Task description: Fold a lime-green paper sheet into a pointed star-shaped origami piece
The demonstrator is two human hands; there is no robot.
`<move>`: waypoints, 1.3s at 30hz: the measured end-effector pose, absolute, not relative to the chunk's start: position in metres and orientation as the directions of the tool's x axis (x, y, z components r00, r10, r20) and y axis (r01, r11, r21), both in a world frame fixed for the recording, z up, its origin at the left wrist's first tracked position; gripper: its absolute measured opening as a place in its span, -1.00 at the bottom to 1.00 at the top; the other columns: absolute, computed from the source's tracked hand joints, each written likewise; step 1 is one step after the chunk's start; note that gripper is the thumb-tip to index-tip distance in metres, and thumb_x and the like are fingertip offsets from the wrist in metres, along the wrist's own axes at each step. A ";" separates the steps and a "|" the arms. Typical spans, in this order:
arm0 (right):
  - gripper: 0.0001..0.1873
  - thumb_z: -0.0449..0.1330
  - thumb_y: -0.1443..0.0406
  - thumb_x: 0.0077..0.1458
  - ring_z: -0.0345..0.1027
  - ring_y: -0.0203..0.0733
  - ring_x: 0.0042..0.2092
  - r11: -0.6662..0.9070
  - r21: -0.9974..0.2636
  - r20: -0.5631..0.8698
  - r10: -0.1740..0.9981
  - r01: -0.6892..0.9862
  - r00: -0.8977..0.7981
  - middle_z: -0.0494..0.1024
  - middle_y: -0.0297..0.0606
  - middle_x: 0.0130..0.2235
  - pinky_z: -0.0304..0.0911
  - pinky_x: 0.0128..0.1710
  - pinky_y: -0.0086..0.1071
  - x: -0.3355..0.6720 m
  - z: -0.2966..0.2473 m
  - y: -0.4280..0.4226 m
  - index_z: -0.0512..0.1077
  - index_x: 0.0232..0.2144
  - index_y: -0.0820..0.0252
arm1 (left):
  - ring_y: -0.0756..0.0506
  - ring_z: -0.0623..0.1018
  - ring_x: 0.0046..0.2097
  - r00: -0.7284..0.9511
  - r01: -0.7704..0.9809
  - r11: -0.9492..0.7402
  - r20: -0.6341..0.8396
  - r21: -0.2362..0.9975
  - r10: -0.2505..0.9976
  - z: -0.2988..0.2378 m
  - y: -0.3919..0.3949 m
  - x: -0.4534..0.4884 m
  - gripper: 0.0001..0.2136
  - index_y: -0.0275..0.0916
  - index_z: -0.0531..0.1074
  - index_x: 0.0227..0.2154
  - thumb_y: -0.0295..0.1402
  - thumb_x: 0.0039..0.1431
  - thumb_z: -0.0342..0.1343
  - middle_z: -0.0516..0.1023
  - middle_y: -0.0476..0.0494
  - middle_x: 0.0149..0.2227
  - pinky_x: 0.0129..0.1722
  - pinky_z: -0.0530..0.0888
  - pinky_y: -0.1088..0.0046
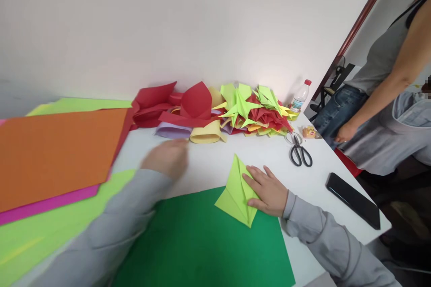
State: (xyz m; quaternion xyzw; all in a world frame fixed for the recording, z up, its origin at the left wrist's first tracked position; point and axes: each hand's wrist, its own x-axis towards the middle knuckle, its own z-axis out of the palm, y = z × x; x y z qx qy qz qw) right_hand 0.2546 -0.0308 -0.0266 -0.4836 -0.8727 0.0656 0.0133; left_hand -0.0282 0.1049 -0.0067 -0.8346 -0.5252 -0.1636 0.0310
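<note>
A folded lime-green paper piece (pixel 237 195), kite-like with crease lines, lies partly on a dark green sheet (pixel 208 242) and partly on the white table. My right hand (pixel 267 190) rests flat on its right side, fingers spread. To the left, my left hand (pixel 168 157) is raised over the table, smeared by motion; its fingers look curled, but whether they hold anything is hidden. Beyond it are a rolled purple paper shape (pixel 173 130) and a cream one (pixel 205 132).
Orange sheets (pixel 60 152) over lime and magenta ones cover the left. Red folded paper (pixel 197 101) and lime origami (pixel 239 103) line the wall. Black-handled scissors (pixel 301 154), a bottle (pixel 299 97), a small packet (pixel 309 132) and a phone (pixel 353 199) lie right. People stand beyond the table edge.
</note>
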 end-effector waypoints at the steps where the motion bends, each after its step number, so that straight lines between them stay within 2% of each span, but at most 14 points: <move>1: -0.17 -0.22 -0.14 0.22 -0.26 0.10 0.35 0.524 -0.122 -0.038 0.846 0.843 -0.531 -0.13 0.09 0.35 -0.22 0.26 0.15 0.255 -0.027 -0.031 -0.09 0.31 0.32 | -0.17 0.51 -0.03 0.509 0.826 -0.553 0.283 0.106 0.813 -0.014 0.094 -0.005 -0.67 -0.40 0.51 -0.25 -0.48 0.06 -0.14 0.57 -0.35 -0.11 0.04 0.41 0.22; 2: -0.18 -0.22 -0.14 0.22 -0.25 0.09 0.35 0.523 -0.117 -0.035 0.847 0.844 -0.530 -0.12 0.09 0.35 -0.22 0.26 0.15 0.255 -0.027 -0.031 -0.09 0.31 0.31 | -0.12 0.47 0.06 0.602 0.761 -0.642 0.263 0.098 0.754 -0.021 0.082 0.018 -0.66 -0.34 0.50 -0.17 -0.46 0.09 -0.12 0.54 -0.25 -0.02 0.11 0.35 0.34; 4: -0.18 -0.21 -0.13 0.23 -0.24 0.08 0.35 0.522 -0.111 -0.028 0.849 0.846 -0.528 -0.10 0.09 0.34 -0.22 0.26 0.14 0.255 -0.028 -0.031 -0.10 0.31 0.30 | -0.11 0.37 0.17 0.710 0.663 -0.743 0.242 0.087 0.661 -0.038 0.059 0.054 -0.62 -0.33 0.43 -0.01 -0.37 0.16 -0.08 0.44 -0.20 0.11 0.19 0.27 0.39; 6: -0.18 -0.21 -0.13 0.23 -0.23 0.07 0.35 0.523 -0.107 -0.020 0.849 0.846 -0.528 -0.08 0.09 0.34 -0.22 0.26 0.14 0.255 -0.028 -0.031 -0.10 0.31 0.31 | -0.23 0.31 0.22 0.770 0.589 -0.808 0.281 0.037 0.574 -0.051 0.042 0.073 -0.58 -0.43 0.35 0.08 -0.32 0.25 -0.14 0.34 -0.33 0.19 0.20 0.27 0.24; 8: -0.18 -0.19 -0.13 0.22 -0.23 0.08 0.35 0.526 -0.101 -0.012 0.848 0.845 -0.529 -0.08 0.09 0.34 -0.21 0.26 0.14 0.254 -0.028 -0.032 -0.10 0.31 0.31 | -0.32 0.26 0.24 0.761 0.582 -0.813 0.366 -0.019 0.536 -0.059 0.035 0.075 -0.55 -0.47 0.33 0.09 -0.30 0.31 -0.22 0.30 -0.40 0.20 0.19 0.25 0.10; 12: -0.19 -0.17 -0.11 0.23 -0.23 0.08 0.35 0.532 -0.093 -0.008 0.845 0.841 -0.535 -0.07 0.07 0.34 -0.20 0.26 0.13 0.254 -0.028 -0.032 -0.12 0.32 0.30 | -0.30 0.27 0.24 0.796 0.524 -0.850 0.389 -0.059 0.464 -0.064 0.039 0.066 -0.52 -0.50 0.30 0.12 -0.27 0.35 -0.29 0.30 -0.43 0.20 0.17 0.28 0.12; 20: -0.15 -0.22 -0.14 0.22 -0.28 0.07 0.36 0.528 -0.118 -0.033 0.844 0.841 -0.535 -0.15 0.03 0.35 -0.25 0.27 0.13 0.256 -0.028 -0.031 -0.15 0.32 0.34 | -0.29 0.31 0.21 0.785 0.537 -0.843 0.359 0.009 0.504 -0.068 0.042 0.066 -0.49 -0.51 0.30 0.11 -0.19 0.34 -0.27 0.32 -0.44 0.18 0.16 0.31 0.15; 26: -0.15 -0.23 -0.14 0.22 -0.26 0.05 0.36 0.511 -0.123 -0.040 0.854 0.851 -0.518 -0.13 0.04 0.35 -0.23 0.28 0.12 0.256 -0.027 -0.034 -0.13 0.31 0.37 | -0.34 0.36 0.17 0.758 0.562 -0.827 0.412 -0.022 0.505 -0.069 0.043 0.065 -0.44 -0.62 0.34 0.04 -0.15 0.33 -0.24 0.36 -0.57 0.12 0.13 0.36 0.14; 28: -0.16 -0.22 -0.13 0.23 -0.26 0.03 0.36 0.502 -0.114 -0.027 0.861 0.858 -0.507 -0.12 0.03 0.35 -0.24 0.28 0.09 0.255 -0.026 -0.035 -0.14 0.31 0.37 | -0.34 0.39 0.14 0.744 0.573 -0.820 0.434 -0.022 0.508 -0.068 0.043 0.064 -0.48 -0.60 0.38 0.00 -0.20 0.33 -0.23 0.41 -0.56 0.08 0.12 0.37 0.13; 33: -0.20 -0.20 -0.07 0.26 -0.26 -0.01 0.36 0.495 -0.106 0.002 0.868 0.863 -0.497 -0.09 0.03 0.35 -0.25 0.29 0.04 0.256 -0.024 -0.036 -0.21 0.32 0.36 | -0.27 0.49 0.01 0.742 0.570 -0.821 0.428 0.002 0.516 -0.062 0.048 0.061 -0.65 -0.47 0.48 -0.16 -0.46 0.25 -0.21 0.52 -0.45 -0.08 0.05 0.42 0.13; 39: -0.17 -0.25 -0.10 0.25 -0.25 0.00 0.36 0.505 -0.121 0.016 0.862 0.855 -0.507 -0.09 0.03 0.35 -0.27 0.30 0.04 0.255 -0.019 -0.039 -0.22 0.32 0.38 | -0.32 0.39 0.14 0.756 0.580 -0.815 0.382 -0.013 0.532 -0.064 0.050 0.064 -0.64 -0.51 0.43 -0.08 -0.52 0.13 -0.15 0.47 -0.47 0.02 0.12 0.34 0.08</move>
